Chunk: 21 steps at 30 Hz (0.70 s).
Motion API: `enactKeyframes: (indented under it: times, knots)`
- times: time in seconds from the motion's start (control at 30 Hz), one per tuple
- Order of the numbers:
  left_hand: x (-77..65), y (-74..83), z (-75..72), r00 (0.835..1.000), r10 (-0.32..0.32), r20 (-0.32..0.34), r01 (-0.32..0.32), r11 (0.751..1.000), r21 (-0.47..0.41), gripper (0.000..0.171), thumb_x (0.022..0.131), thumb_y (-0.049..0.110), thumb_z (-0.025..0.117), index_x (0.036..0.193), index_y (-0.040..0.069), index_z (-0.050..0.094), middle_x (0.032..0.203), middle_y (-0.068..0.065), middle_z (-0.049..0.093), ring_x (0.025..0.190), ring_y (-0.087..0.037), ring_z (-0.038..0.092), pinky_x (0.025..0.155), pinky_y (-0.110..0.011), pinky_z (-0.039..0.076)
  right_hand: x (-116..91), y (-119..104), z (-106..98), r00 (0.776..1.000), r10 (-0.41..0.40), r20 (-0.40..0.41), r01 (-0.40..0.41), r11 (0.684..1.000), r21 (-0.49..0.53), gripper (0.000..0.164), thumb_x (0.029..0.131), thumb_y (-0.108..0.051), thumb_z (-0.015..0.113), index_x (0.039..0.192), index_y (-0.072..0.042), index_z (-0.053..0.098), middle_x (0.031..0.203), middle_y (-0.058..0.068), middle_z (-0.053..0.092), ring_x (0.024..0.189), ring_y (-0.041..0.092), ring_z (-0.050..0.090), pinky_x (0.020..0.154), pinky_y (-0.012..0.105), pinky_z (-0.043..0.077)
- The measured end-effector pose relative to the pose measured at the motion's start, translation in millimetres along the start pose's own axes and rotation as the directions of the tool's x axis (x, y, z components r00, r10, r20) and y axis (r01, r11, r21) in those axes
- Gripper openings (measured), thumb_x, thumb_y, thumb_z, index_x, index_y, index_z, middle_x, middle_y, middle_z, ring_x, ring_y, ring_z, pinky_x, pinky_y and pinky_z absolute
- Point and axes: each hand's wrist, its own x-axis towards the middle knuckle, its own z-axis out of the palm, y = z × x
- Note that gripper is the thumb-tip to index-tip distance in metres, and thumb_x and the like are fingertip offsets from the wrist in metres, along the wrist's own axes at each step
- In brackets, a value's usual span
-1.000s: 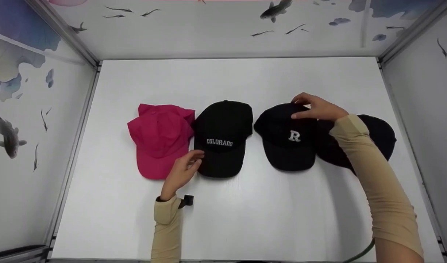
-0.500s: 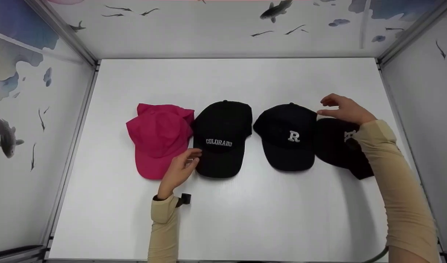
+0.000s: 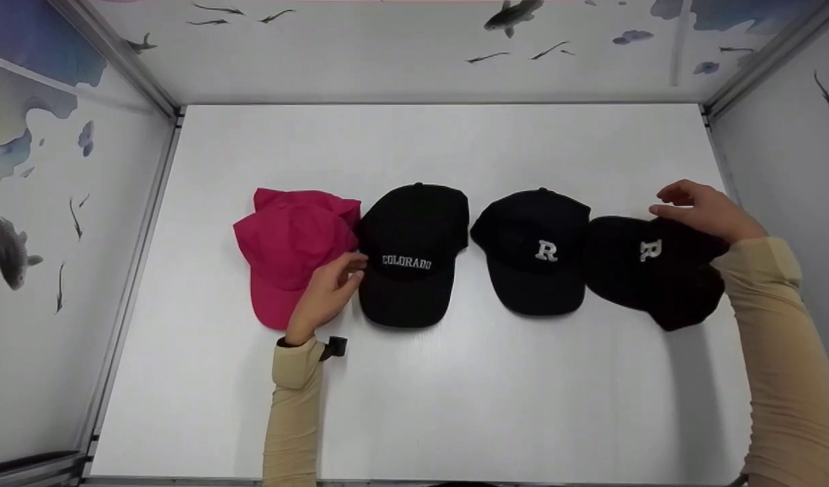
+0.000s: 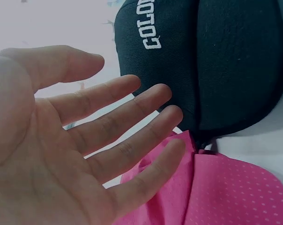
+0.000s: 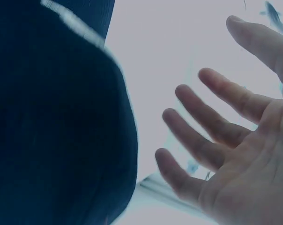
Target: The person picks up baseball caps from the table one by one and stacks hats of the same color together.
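Four baseball caps would be several, so: several baseball caps lie in a row across the white table. My left hand (image 3: pixel 326 294) hovers over the seam between the pink cap (image 3: pixel 296 237) and the black COLORADO cap (image 3: pixel 411 223); in the left wrist view its fingers (image 4: pixel 118 119) are spread and hold nothing. Right of these lies a dark cap with a white R (image 3: pixel 529 284). Another dark R cap (image 3: pixel 658 284), turned sideways, touches it at the far right. Above that sideways cap is my right hand (image 3: pixel 705 210), fingers (image 5: pixel 212 117) apart and nothing held.
White panels with painted fish stand at the back (image 3: pixel 387 61), left (image 3: pixel 130 203) and right (image 3: pixel 773 149) of the table (image 3: pixel 455 406). A small black device (image 3: pixel 336 346) sits at my left wrist.
My right hand has moved right, from the upright R cap to above the sideways one, uncovering its letter. The left hand has shifted slightly up and left. The caps stay in place.
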Motion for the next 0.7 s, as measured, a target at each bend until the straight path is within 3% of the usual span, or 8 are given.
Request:
enactKeyframes:
  times: [0.17,0.4,0.47,0.57,0.63,0.7]
  knots:
    - [8.0,3.0,-3.9,0.999,0.036,0.005,-0.036,0.999,0.017,0.025,0.094,-0.001,0.056,0.118,-0.007,0.059,0.110,-0.019,0.065,0.103,-0.028,0.062,0.087,-0.044,0.048,-17,17,-9,0.993,0.094,0.075,-0.094,0.996,-0.007,0.068,0.100,-0.040,0.048,0.139,0.012,0.028,0.138,0.039,0.030,0.128,0.055,0.026,0.099,0.065,0.027]
    - [7.8,2.0,-6.8,1.000,0.014,0.010,-0.015,0.999,0.036,0.024,0.094,-0.001,0.056,0.117,-0.008,0.059,0.110,-0.021,0.065,0.100,-0.028,0.062,0.087,-0.043,0.050,-42,43,-18,0.981,0.188,0.052,-0.189,0.982,0.007,0.083,0.101,-0.046,0.041,0.142,0.019,0.010,0.139,0.048,0.014,0.126,0.062,0.019,0.098,0.067,0.025]
    - [6.8,1.0,-6.8,1.000,0.008,0.007,-0.008,0.999,0.036,0.024,0.094,-0.002,0.056,0.117,-0.008,0.059,0.109,-0.021,0.065,0.099,-0.028,0.062,0.086,-0.043,0.050,-47,51,-18,0.975,0.211,0.077,-0.214,0.976,0.037,0.084,0.102,-0.046,0.038,0.140,0.022,0.007,0.137,0.049,0.014,0.124,0.061,0.022,0.099,0.055,0.036]
    - [5.9,-0.1,-6.1,1.000,0.010,0.007,-0.010,0.999,0.036,0.024,0.094,-0.002,0.056,0.116,-0.008,0.060,0.109,-0.021,0.065,0.099,-0.028,0.062,0.086,-0.043,0.050,-55,62,-16,0.963,0.236,0.134,-0.246,0.967,0.068,0.084,0.103,-0.045,0.034,0.137,0.027,0.007,0.135,0.049,0.020,0.119,0.055,0.034,0.086,0.030,0.049]
    - [5.8,-0.6,-5.5,1.000,0.017,0.011,-0.017,0.999,0.038,0.024,0.094,-0.002,0.056,0.116,-0.008,0.060,0.108,-0.020,0.065,0.099,-0.028,0.063,0.086,-0.043,0.050,-58,68,-13,0.958,0.244,0.150,-0.259,0.962,0.087,0.084,0.103,-0.045,0.033,0.134,0.030,0.011,0.132,0.049,0.026,0.111,0.040,0.050,0.075,0.017,0.048]
    - [6.2,-0.7,-5.1,1.000,0.020,0.014,-0.020,0.999,0.035,0.024,0.094,-0.002,0.056,0.116,-0.007,0.060,0.108,-0.020,0.066,0.099,-0.028,0.063,0.085,-0.043,0.050,-61,72,-10,0.954,0.257,0.154,-0.274,0.956,0.105,0.084,0.103,-0.046,0.032,0.133,0.030,0.014,0.128,0.046,0.034,0.097,0.019,0.058,0.073,0.015,0.047]
